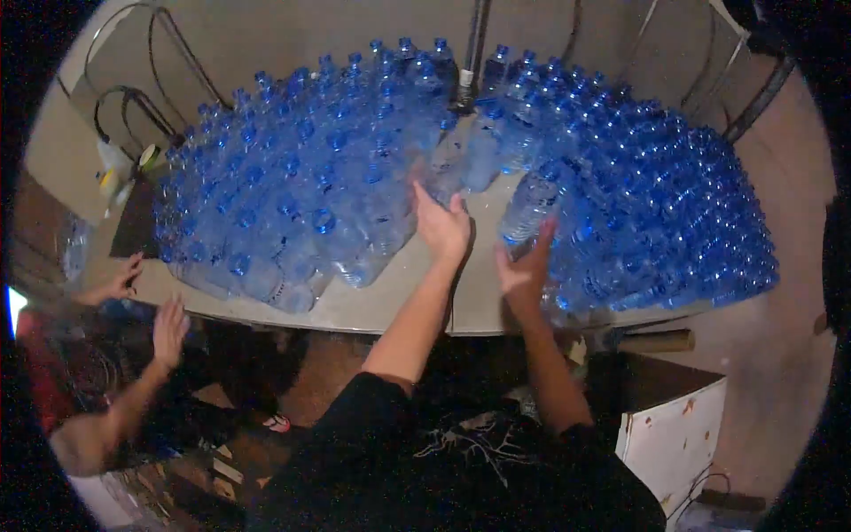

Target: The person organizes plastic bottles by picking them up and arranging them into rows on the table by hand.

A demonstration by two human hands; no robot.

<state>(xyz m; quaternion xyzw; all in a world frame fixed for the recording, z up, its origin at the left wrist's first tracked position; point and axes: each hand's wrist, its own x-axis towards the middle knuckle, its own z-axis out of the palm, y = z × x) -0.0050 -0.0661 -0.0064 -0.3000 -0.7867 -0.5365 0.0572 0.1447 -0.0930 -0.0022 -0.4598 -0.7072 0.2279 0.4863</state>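
Note:
Clear plastic bottles with blue caps crowd the table in two masses, a left group (292, 177) and a right group (656, 204). My left hand (441, 229) reaches into the gap between them, open, with thumb and fingers spread beside the left group's inner edge. A blurred clear bottle (448, 160) stands just beyond those fingertips. Lower on the right, my right hand (526, 270) is open too, its thumb and fingers apart. Its fingertips are at the lower end of a tilted bottle (534, 206); whether they press on it I cannot make out.
The pale table (483, 306) has a curved front edge. At the left, another person's hands (168, 332) are raised near that edge. A dark upright pole (476, 44) stands behind the bottles. Below right is a white worn cabinet (674, 434), with a brown cardboard tube (656, 340) above it.

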